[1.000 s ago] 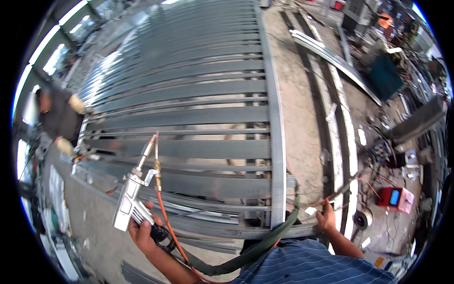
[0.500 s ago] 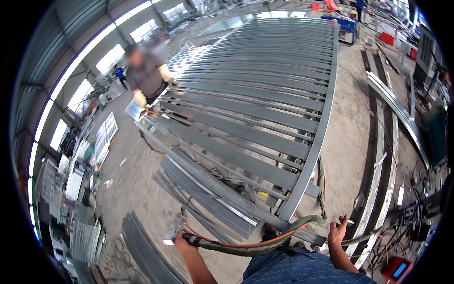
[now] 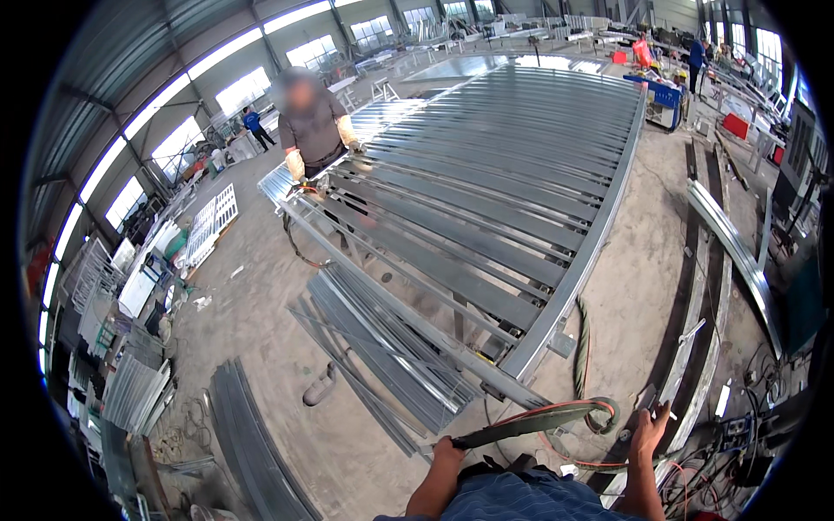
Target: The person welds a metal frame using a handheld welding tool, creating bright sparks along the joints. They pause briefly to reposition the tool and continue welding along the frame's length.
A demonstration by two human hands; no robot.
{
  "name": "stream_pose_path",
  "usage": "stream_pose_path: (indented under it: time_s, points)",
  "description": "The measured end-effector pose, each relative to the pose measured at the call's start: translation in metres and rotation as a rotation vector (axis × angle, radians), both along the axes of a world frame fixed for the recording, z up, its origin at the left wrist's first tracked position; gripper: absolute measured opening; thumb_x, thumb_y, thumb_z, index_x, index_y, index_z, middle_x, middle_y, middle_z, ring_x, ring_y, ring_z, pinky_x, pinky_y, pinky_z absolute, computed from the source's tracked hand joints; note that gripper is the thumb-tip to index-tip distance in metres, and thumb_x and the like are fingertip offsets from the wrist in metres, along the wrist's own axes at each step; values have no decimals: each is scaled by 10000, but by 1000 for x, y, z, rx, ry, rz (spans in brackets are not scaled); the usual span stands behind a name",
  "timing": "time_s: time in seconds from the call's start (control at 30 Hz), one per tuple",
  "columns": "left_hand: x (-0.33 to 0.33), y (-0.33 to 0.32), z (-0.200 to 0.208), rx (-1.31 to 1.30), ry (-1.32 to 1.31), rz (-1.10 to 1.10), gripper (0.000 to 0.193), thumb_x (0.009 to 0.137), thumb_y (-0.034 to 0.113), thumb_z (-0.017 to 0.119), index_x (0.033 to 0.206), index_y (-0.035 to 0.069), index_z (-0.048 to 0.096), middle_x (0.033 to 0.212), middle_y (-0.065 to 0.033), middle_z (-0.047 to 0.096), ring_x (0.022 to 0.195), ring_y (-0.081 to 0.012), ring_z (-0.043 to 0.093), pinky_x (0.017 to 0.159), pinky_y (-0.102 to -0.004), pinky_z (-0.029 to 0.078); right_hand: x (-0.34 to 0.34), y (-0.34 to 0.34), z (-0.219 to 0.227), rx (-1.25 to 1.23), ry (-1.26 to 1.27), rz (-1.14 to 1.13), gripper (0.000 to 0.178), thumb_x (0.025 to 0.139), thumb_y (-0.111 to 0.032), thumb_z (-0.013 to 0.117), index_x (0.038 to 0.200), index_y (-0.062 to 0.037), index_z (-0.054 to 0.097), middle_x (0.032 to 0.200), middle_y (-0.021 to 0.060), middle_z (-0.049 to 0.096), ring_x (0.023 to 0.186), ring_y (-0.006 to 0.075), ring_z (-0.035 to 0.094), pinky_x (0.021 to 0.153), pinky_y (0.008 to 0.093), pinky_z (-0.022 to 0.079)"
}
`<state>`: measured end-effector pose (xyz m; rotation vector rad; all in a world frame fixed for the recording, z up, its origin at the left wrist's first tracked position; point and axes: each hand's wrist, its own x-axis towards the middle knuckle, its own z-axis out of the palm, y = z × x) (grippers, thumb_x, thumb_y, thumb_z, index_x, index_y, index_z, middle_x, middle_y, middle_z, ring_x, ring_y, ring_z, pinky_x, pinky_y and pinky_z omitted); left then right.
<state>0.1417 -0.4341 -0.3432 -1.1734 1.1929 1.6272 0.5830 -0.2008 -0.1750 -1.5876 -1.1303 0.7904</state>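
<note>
In the head view my left hand (image 3: 446, 453) is closed at the near end of a thick green-sheathed cable (image 3: 521, 425) with an orange hose along it. The tool head at that end is mostly hidden. From there the cable rises to the right and loops beside the corner of a large slatted metal panel (image 3: 530, 227). My right hand (image 3: 645, 433) is raised on the right, beyond the loop, pinching a short thin white stick (image 3: 671, 416) that looks like a cigarette.
A person (image 3: 313, 130) in gloves stands at the panel's far left side. Grey metal strips (image 3: 382, 334) lie beneath its left edge, with another stack (image 3: 252, 443) at lower left. Long rails (image 3: 695, 321) run along the right. Tangled cables (image 3: 721, 473) lie at lower right.
My left hand has moved right and closer to my body, drawing the cable end along; the tool head no longer shows clearly. My right hand has shifted slightly right. The view has tilted upward.
</note>
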Motion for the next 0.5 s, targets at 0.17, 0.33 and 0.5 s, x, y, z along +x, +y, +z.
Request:
stream_pose_path:
  time_s: [0.17,0.33,0.5]
  points:
    - [22,-6,-55,-227,559,-445,329,989,302,664,1185,39,681,1211,-146,724,1152,-351,698,1037,-435,561,-6,-57,54,-209,129,-70,761,921,-74,632,1613,8,329,1476,199,518,1283,283,569,1027,367,496]
    - [40,40,-80,147,111,-162,352,970,305,574,1240,83,617,1228,-144,682,1141,-350,674,891,-547,546,7,-54,73,48,-77,72,778,892,-89,628,1603,14,330,1440,197,558,1071,220,595,823,325,514]
    - [67,46,-87,195,-215,-148,244,956,252,512,1132,161,655,1230,-51,689,1111,-310,686,846,-542,542,55,-144,59,-47,-153,-77,840,888,-124,643,1630,-9,267,1462,219,551,901,189,631,654,305,537]
